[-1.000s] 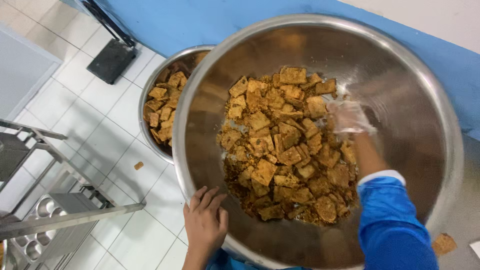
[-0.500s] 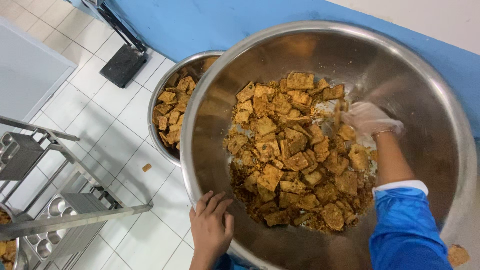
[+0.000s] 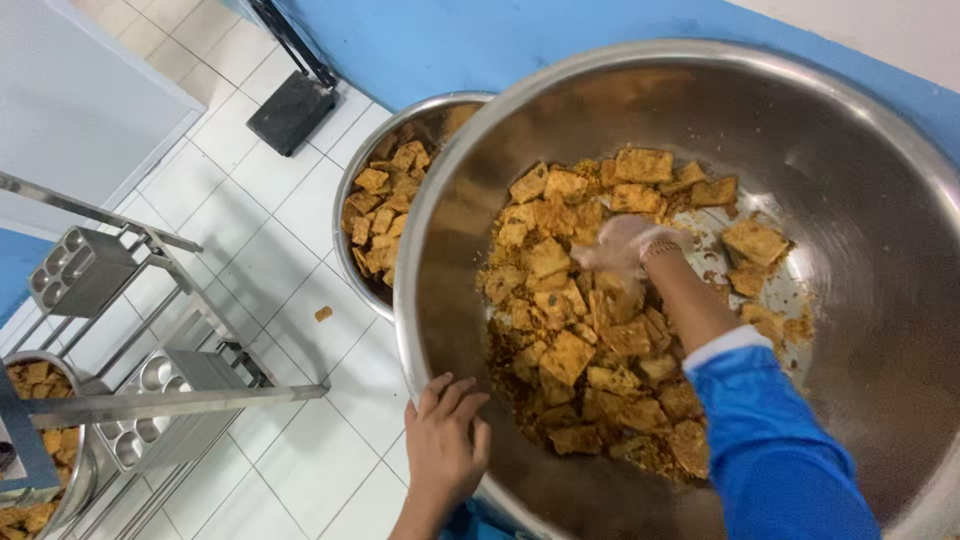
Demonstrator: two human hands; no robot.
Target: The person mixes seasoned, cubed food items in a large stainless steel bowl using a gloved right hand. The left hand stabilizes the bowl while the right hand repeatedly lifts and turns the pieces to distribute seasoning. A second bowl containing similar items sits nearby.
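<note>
Gripping the rim of the big steel bowl (image 3: 850, 190) with my left hand (image 3: 445, 445), fingers (image 3: 455, 400) spread and curled over the near edge, thumb side hidden under the rim. My right hand (image 3: 625, 245) wears a thin clear glove and sits in the middle of the bowl on the heap of fried brown squares (image 3: 565, 355). Its fingers are loosely bent and partly blurred, resting on the pieces; cannot tell if they pinch any one piece. Blue sleeve (image 3: 775, 450) with a white cuff runs from the lower right up to that wrist and covers part of the heap.

The pieces lie mostly in the left and centre of the bowl, with a few apart near the right wall and crumbs on bare metal there. The bowl is tilted toward a smaller steel bowl (image 3: 375, 195) just beyond its left rim, also holding the same brown pieces and partly hidden by the big bowl. One stray piece (image 3: 323, 314) lies on the white tiled floor (image 3: 250, 250). A metal rack (image 3: 150, 380) with cup trays stands at left, and another bowl of pieces (image 3: 40, 440) shows at lower left.
</note>
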